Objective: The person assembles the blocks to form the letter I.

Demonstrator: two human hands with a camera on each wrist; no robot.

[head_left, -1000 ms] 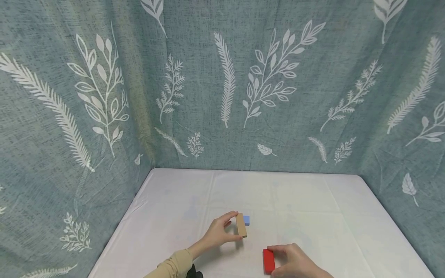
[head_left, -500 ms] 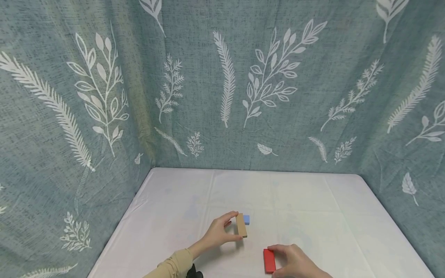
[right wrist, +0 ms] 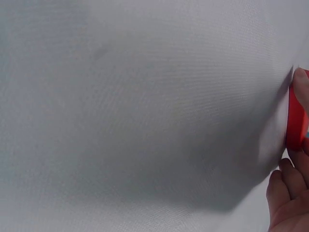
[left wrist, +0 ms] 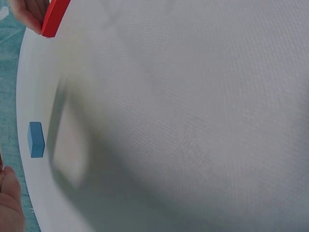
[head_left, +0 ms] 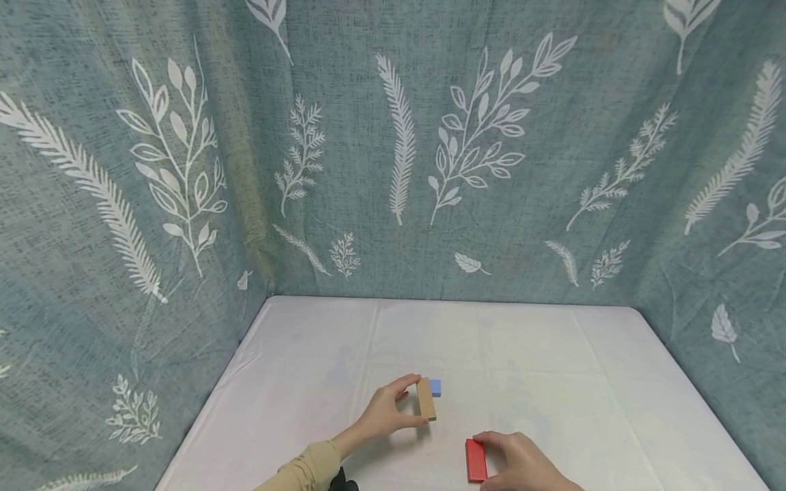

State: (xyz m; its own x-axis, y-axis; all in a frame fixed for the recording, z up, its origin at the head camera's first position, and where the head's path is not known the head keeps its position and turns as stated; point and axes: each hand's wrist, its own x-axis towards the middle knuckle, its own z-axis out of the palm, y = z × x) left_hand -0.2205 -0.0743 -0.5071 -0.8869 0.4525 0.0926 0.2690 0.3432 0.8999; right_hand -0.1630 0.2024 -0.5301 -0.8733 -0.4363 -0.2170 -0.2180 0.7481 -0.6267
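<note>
My left hand [head_left: 385, 410] pinches a tan, wood-coloured block [head_left: 426, 399] by its two ends, thumb at the near end and fingers at the far end. A shadow on the cloth in the left wrist view suggests this block is raised. Just behind it, partly covered in the head view, lies a small blue block [left wrist: 36, 140] on the table. To the right and closer to me, my right hand [head_left: 522, 464] grips a red block [head_left: 475, 461] by its ends. In the right wrist view the red block [right wrist: 296, 116] shows only partly at the right edge.
A white cloth covers the table [head_left: 552, 368]. Blue-green curtains [head_left: 368, 259] with white leaf patterns hang behind it and along both sides. Near the left forearm, a small black object [head_left: 342, 481] shows at the bottom edge.
Hardly anything differs. The red block in my right hand has shifted very slightly to the right, while my left hand and the tan block stay in place.
</note>
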